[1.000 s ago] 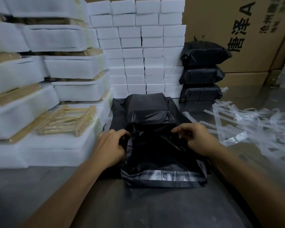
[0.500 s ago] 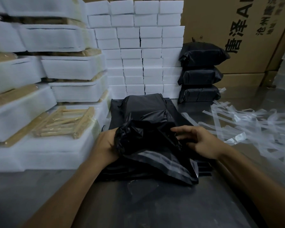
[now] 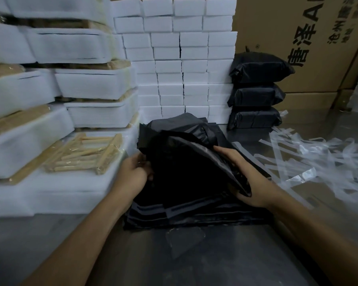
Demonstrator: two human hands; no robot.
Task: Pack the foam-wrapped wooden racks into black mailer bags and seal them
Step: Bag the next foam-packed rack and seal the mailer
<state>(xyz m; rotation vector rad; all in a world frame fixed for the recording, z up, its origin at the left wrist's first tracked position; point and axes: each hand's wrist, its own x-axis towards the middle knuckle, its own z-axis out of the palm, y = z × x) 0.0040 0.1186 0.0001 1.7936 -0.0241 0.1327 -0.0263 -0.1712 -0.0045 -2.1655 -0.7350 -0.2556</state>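
Note:
A filled black mailer bag (image 3: 186, 162) lies on a stack of flat black mailer bags (image 3: 194, 215) in the middle of the table. Its open end is folded up and away from me, with the grey flap edge (image 3: 219, 162) running diagonally. My left hand (image 3: 132, 172) grips the bag's left side. My right hand (image 3: 246, 178) holds the flap edge on the right, thumb on top. A bare wooden rack in clear film (image 3: 85, 153) lies on white foam at the left. Three sealed black packages (image 3: 256, 91) are stacked at the back right.
Stacks of foam-wrapped racks (image 3: 60, 79) fill the left side. A wall of white foam blocks (image 3: 182, 58) stands behind the bag. Cardboard boxes (image 3: 318, 38) rise at the back right. Peeled clear strips (image 3: 318, 157) litter the table's right side. A clear scrap (image 3: 184, 238) lies in front.
The bag's open end, which lay flat toward me, has been lifted and folded back over the package. My right hand slid down the flap edge and my left hand shifted to the bag's left side.

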